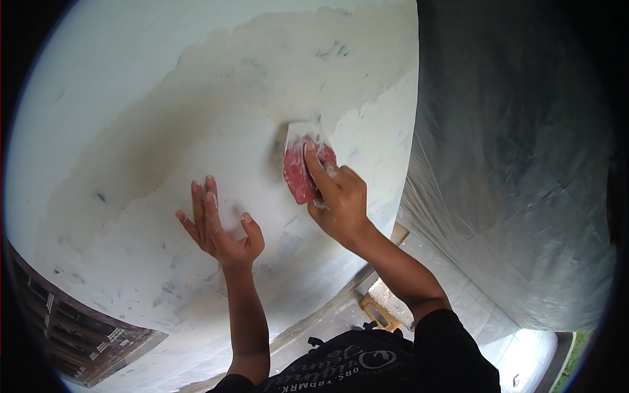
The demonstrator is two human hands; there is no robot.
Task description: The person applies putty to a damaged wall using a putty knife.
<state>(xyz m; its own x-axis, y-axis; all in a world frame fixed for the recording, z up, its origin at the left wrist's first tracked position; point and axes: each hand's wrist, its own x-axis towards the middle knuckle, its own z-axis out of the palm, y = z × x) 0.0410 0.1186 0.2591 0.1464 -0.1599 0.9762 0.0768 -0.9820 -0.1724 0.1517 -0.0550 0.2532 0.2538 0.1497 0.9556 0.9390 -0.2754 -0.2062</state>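
A pale wall [242, 144] fills most of the view, with a damp-looking beige patch across its upper part. My right hand [341, 200] grips a red putty scraper [299, 171], the index finger stretched along its face. White paste coats the scraper's upper end, which is against or very close to the wall. To its left, my left hand [226, 236] is open with fingers spread and nothing in it. White smears show on its fingertips. Whether those fingertips touch the wall is hard to tell.
Grey plastic sheeting [504, 164] hangs along the right side. A dark wooden louvred frame [72, 327] sits at the lower left. Below are a tiled floor [475, 304] and a yellowish object [380, 313] beside my body.
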